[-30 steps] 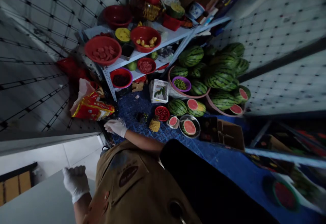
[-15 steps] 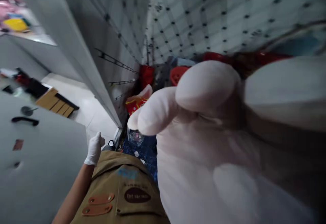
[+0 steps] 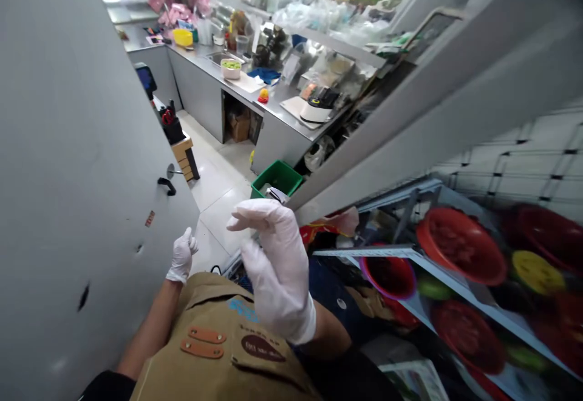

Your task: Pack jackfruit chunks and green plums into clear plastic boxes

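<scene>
Both hands wear white gloves. My left hand hangs low beside the grey door, its fingers curled in, with nothing visible in them. In front of the tan apron, my right hand is raised with bent fingers and the thumb held apart. The gap between that thumb and the fingers holds nothing. A black door handle sits on the door above my left hand.
Through the doorway, a steel counter carries a bowl of green pieces and a kitchen scale. A green bin stands on the floor. At right, a metal rack holds red baskets.
The view has swung left from the tiled corner towards the doorway and counter. My right hand, close to the camera before, is now lower and farther away. My left hand stays curled.
</scene>
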`<state>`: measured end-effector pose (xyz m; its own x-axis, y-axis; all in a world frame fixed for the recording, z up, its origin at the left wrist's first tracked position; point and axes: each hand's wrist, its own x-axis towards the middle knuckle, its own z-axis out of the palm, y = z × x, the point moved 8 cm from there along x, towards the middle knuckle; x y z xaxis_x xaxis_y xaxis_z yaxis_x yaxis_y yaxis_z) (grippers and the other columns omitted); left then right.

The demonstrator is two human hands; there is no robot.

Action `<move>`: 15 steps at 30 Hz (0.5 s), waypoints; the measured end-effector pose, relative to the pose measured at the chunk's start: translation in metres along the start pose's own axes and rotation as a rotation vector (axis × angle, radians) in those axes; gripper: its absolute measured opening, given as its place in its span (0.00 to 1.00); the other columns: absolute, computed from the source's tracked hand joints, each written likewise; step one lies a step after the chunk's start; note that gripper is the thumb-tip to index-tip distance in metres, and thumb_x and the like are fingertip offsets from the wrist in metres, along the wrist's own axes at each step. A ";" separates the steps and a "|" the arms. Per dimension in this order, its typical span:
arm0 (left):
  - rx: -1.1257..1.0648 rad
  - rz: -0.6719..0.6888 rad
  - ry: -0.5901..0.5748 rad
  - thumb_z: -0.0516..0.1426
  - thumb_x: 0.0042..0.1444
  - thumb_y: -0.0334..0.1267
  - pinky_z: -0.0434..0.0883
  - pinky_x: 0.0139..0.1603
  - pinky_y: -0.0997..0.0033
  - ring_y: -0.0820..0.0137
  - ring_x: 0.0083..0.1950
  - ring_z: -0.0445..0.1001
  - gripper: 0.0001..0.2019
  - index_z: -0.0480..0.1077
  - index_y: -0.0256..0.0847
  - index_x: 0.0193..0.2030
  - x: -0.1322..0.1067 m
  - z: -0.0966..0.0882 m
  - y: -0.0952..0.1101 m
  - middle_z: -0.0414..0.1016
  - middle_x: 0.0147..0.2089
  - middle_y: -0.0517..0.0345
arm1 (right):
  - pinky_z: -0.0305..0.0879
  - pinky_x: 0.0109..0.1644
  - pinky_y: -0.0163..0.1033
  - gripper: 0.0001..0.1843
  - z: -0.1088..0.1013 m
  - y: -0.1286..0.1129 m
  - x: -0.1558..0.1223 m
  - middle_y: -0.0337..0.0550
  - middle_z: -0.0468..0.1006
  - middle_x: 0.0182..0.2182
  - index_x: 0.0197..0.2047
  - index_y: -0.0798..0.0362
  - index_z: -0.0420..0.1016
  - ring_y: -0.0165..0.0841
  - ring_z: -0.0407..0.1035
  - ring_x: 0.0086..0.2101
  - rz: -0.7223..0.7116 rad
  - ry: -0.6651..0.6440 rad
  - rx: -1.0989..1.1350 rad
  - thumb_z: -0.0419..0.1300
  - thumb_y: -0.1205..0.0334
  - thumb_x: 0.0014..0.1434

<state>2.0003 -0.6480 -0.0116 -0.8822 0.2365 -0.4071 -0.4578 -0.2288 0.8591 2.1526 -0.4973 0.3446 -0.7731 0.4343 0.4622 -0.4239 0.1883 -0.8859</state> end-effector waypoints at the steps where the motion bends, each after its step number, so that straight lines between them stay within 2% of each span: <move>1: 0.011 0.037 0.024 0.57 0.74 0.53 0.49 0.25 0.69 0.77 0.22 0.43 0.33 0.46 0.47 0.21 0.009 -0.007 0.015 0.43 0.18 0.69 | 0.78 0.59 0.50 0.15 0.004 0.021 0.009 0.45 0.80 0.50 0.62 0.42 0.75 0.38 0.78 0.49 0.059 -0.053 0.010 0.59 0.62 0.75; 3: 0.033 0.104 0.070 0.59 0.71 0.58 0.50 0.25 0.69 0.76 0.22 0.44 0.34 0.46 0.48 0.21 0.028 -0.020 0.041 0.44 0.18 0.69 | 0.79 0.57 0.50 0.11 0.004 0.065 0.021 0.47 0.83 0.48 0.57 0.44 0.80 0.39 0.79 0.45 0.205 -0.139 -0.012 0.61 0.54 0.76; 5: 0.074 0.167 0.116 0.62 0.66 0.62 0.51 0.25 0.69 0.75 0.22 0.46 0.36 0.47 0.47 0.20 0.047 -0.030 0.064 0.45 0.18 0.68 | 0.79 0.54 0.48 0.15 0.001 0.110 0.023 0.47 0.84 0.46 0.52 0.46 0.83 0.39 0.79 0.44 0.356 -0.207 -0.029 0.62 0.47 0.75; 8: 0.124 0.248 0.209 0.64 0.63 0.62 0.52 0.26 0.70 0.74 0.23 0.49 0.35 0.49 0.46 0.19 0.071 -0.045 0.092 0.49 0.19 0.66 | 0.78 0.52 0.47 0.20 -0.009 0.176 0.019 0.47 0.85 0.42 0.48 0.47 0.84 0.39 0.79 0.41 0.548 -0.201 -0.003 0.65 0.40 0.71; 10: 0.199 0.297 0.276 0.64 0.63 0.60 0.53 0.27 0.70 0.74 0.24 0.50 0.33 0.52 0.46 0.19 0.079 -0.056 0.108 0.51 0.20 0.65 | 0.78 0.48 0.47 0.24 -0.012 0.218 0.016 0.47 0.84 0.38 0.44 0.49 0.84 0.39 0.79 0.38 0.675 -0.162 0.054 0.68 0.34 0.66; 13: 0.380 0.322 0.357 0.64 0.64 0.59 0.52 0.26 0.70 0.73 0.25 0.50 0.32 0.53 0.45 0.21 0.079 -0.069 0.125 0.50 0.20 0.65 | 0.77 0.43 0.46 0.30 -0.004 0.264 0.028 0.46 0.81 0.33 0.38 0.50 0.82 0.38 0.77 0.34 0.792 -0.137 0.145 0.70 0.28 0.59; 15: 0.470 0.311 0.406 0.64 0.64 0.58 0.52 0.26 0.70 0.72 0.25 0.51 0.31 0.53 0.46 0.22 0.076 -0.073 0.130 0.49 0.20 0.66 | 0.78 0.44 0.45 0.30 0.009 0.277 0.052 0.46 0.81 0.33 0.37 0.51 0.82 0.37 0.77 0.34 0.782 -0.200 0.201 0.71 0.28 0.58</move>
<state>1.8659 -0.7285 0.0466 -0.9781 -0.1664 -0.1251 -0.1613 0.2260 0.9607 1.9912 -0.4305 0.1235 -0.9411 0.2057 -0.2685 0.2086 -0.2721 -0.9394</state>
